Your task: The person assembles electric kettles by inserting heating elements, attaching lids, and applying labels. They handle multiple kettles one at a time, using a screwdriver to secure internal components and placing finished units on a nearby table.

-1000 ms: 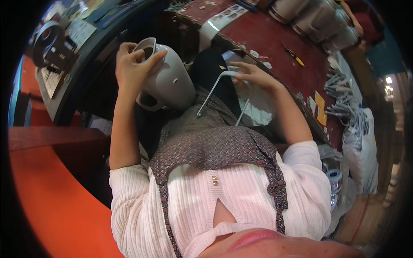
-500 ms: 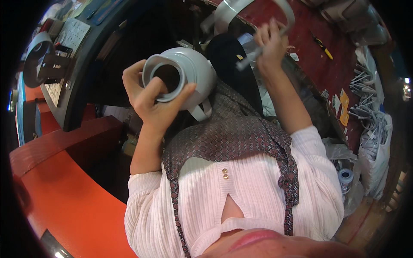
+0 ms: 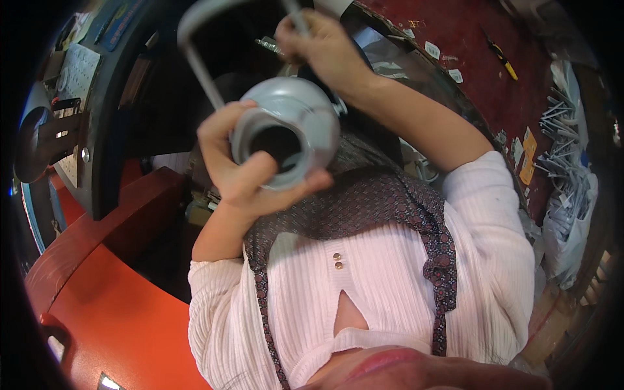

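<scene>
My left hand grips a glossy grey jug by its spouted neck, with the thumb at the dark round mouth and the fingers around the rim. The jug is tilted so its mouth points toward me. My right hand, beyond the jug, is closed on a bent grey plastic handle. The handle arches over to the left, and its far leg comes down behind the jug near my left fingers. Motion blurs the handle, and I cannot tell whether it touches the jug.
On the red surface at right lie a yellow-and-black hand tool and paper labels. A clear bag of grey rods stands beyond. Left are a dark-edged bench and an orange surface. A patterned apron covers my lap.
My right hand has swung left with the handle, from above the red surface to beyond the jug. My left hand has brought the jug slightly nearer and turned its mouth further toward me.
</scene>
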{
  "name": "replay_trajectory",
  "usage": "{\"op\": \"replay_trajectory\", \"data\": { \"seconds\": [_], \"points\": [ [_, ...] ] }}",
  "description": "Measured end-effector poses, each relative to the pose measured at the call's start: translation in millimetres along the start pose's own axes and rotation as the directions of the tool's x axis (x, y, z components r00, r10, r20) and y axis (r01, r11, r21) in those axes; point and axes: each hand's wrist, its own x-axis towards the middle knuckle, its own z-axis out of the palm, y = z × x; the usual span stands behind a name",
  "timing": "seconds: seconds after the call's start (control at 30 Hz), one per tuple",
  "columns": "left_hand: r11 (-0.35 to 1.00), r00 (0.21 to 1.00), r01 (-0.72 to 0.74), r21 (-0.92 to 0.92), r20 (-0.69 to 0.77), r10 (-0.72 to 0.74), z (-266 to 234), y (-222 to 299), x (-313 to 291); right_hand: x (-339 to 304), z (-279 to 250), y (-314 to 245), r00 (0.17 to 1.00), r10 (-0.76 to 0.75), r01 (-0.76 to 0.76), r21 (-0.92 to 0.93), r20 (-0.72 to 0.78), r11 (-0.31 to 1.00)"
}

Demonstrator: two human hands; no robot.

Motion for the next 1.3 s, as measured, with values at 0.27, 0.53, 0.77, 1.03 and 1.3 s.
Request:
{"op": "replay_trajectory", "data": {
  "seconds": [0.27,0.53,0.77,1.03,1.3],
  "points": [
    [0.995,0.997,0.061,-0.084,-0.034,-0.064,3.1,7.4,-8.8,-11.3,1.0,11.3,0.979,0.160,-0.148,0.099,-0.125,0.984],
    [0.679,0.604,0.679,-0.277,-0.314,-0.732,10.2,-55.3,-19.2,-3.9,-10.9,8.3,0.990,0.133,-0.141,0.175,0.055,0.974],
    [0.052,0.483,0.360,-0.932,0.139,-0.864,17.8,-60.1,-29.6,-31.4,-3.1,-28.4,0.895,-0.272,0.432,-0.533,0.355,0.727],
    [0.249,0.552,0.398,-0.883,0.014,-0.833,37.8,-54.6,-16.8,-59.4,9.6,-49.1,0.765,-0.321,0.575,-0.368,0.558,0.730],
    [0.343,0.485,0.567,-0.749,-0.034,-0.874,33.6,-49.0,2.8,-68.9,-8.1,-35.4,0.825,-0.544,0.553,-0.413,0.153,0.723]
  ]
}}
